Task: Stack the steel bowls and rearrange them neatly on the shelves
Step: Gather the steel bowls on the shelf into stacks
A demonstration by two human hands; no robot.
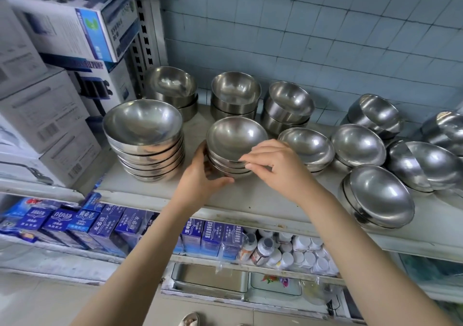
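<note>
Left hand (200, 172) grip cups bowl stack (234, 145) side | right hand (278, 165) grip pinches stack rim

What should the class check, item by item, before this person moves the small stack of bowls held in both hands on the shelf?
1. Left hand cups the side of the small stack: ok.
2. Right hand has a firm grip on the rim: cannot tell; only fingertips show there.
3. Bowls in the small stack nest level: ok.
4. Stack rests on the shelf, not lifted: cannot tell.
5. Clearance from the tall stack on the left: ok, a gap shows.
6. Tilted bowls near the shelf edge on the right sit steady: not ok.
</note>
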